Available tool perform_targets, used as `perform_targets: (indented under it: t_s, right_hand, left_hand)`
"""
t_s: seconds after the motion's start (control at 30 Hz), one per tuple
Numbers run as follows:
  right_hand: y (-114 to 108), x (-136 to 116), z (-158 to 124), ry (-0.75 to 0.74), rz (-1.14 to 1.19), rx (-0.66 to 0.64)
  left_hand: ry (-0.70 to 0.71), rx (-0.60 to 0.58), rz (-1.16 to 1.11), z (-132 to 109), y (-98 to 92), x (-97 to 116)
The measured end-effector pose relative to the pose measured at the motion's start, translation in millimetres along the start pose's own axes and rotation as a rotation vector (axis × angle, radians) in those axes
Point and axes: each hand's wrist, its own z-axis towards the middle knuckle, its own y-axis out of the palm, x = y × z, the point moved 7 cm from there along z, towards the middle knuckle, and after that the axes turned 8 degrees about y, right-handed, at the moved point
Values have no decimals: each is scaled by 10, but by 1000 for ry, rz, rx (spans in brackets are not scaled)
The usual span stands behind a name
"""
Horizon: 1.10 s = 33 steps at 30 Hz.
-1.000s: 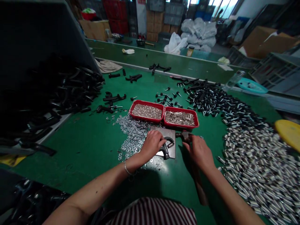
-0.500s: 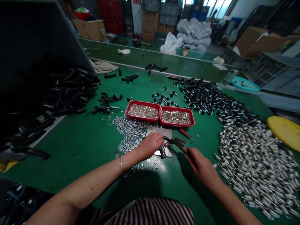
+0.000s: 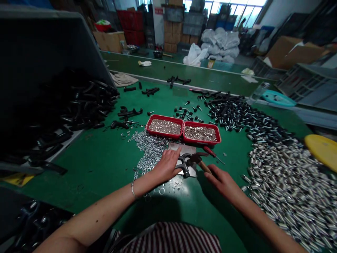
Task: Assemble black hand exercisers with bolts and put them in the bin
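My left hand holds a black curved clamp-like part at its left side, thumb and index finger apart around it. The part lies on a small metal plate. A claw hammer is in my right hand, fingers wrapped round its wooden handle. Its head rests at or just above the right side of the black part; contact is hard to make out. Loose metal washers spread beside my left hand. A red-handled screwdriver lies beyond the hammer.
Two red trays of small metal pins stand behind the plate. Black-headed bolts and metal sleeves are heaped at right, near a yellow lid. A tipped grey bin spills black parts at left.
The view has shifted, so the scene sits further right and lower. My left hand's fingers have spread, baring more of the black part. The hammer head remains beside that part.
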Motion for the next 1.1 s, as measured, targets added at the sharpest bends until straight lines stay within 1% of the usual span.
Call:
perform_targets:
  t_s: [0.07, 0.1, 0.17, 0.23, 0.3, 0.33, 0.37, 0.43, 0.5, 0.53, 0.57, 0.63, 0.7, 0.73, 0.77, 0.83, 0.9, 1.0, 1.07, 1.1]
  right_hand:
    - [-70, 83, -101, 64, 58, 84]
    - [-94, 73, -151, 69, 70, 130]
    - [-100, -47, -197, 12, 48, 187]
    - [-48, -189, -143, -40, -38, 177]
    - [25, -249, -25, -41, -113, 109]
    - [55, -240, 27, -31, -114, 68]
    - [80, -208, 60, -16, -74, 28]
    - [123, -66, 46, 44, 110, -45]
    - [163, 186, -62, 173, 315, -88]
    - [174, 322, -133, 227, 366, -99]
    - [161, 444, -199, 248, 360, -92]
    - [42, 628, -271, 199, 212, -18]
    - [-162, 736, -245, 112, 29, 120]
    - [-269, 767, -193, 80, -38, 192]
    - [-358, 781, -116, 54, -87, 252]
    - [-452, 742, 103, 2, -178, 318]
    - [-443, 662, 357, -4, -301, 351]
    - [-332, 582, 664, 86, -522, 346]
    - [-269, 574, 757, 126, -622, 304]
    - [-257, 576, 768, 124, -645, 282]
  left_hand:
    - [-11, 0, 2, 2, 7, -12]
    - [-11, -1, 1, 5, 10, -15]
    - [-5, 2, -4, 12, 15, -16]
    - [0, 10, -3, 18, 17, -13]
    - [-8, 17, 9, 18, 20, -16]
    - [-13, 17, 15, 16, 22, -16]
    - [-16, 16, 20, 15, 22, -15]
    - [-13, 17, 21, 18, 5, -2]
    - [1, 27, 0, 32, -44, 19]
    - [-5, 36, -28, 43, -80, 20]
    - [-22, 37, -84, 55, -112, 11]
    - [-89, 16, -278, 75, -151, -43]
    - [-175, 5, -449, 79, -175, -136]
    - [-203, 19, -466, 74, -198, -193]
    - [-218, 49, -430, 65, -233, -253]
    - [-205, 105, -278, 31, -296, -348]
    - [-154, 112, -179, -12, -300, -392]
    - [-105, 100, -151, -64, -263, -413]
    - [-96, 104, -143, -70, -251, -414]
    - [-93, 102, -139, -65, -244, -412]
